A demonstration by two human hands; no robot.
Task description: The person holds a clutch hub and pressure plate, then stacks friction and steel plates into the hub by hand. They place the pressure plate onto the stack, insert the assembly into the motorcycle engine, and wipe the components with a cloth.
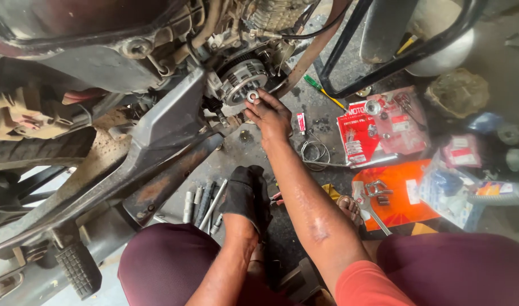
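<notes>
Two hands worked below the clutch hub [240,81]: the left hand [245,195], well below it, gripped a dark rag [249,190]; the right hand [272,116] pinched a washer [252,96] against the hub's centre. Cover was already off, refitting seemingly remained. Sockets [203,204] lay lower left; the hub's upper part was hidden.
</notes>
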